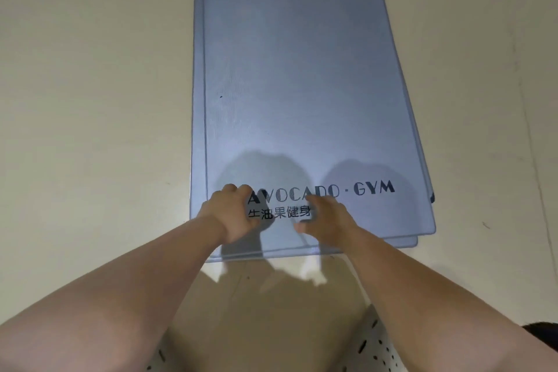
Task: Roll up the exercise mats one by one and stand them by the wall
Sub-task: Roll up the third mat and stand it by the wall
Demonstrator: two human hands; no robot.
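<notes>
A stack of grey-blue exercise mats lies flat on the floor, running away from me. The top mat carries dark lettering near its close end. Edges of at least one more mat show under it along the left side and the near right corner. My left hand hovers over or rests on the near left part of the top mat, fingers curled and nothing visibly in them. My right hand is beside it over the lettering, fingers spread and bent, holding nothing. Both hands cast shadows on the mat.
Pale beige floor surrounds the mats on both sides and in front. My spotted light clothing shows at the bottom edge. No wall is in view.
</notes>
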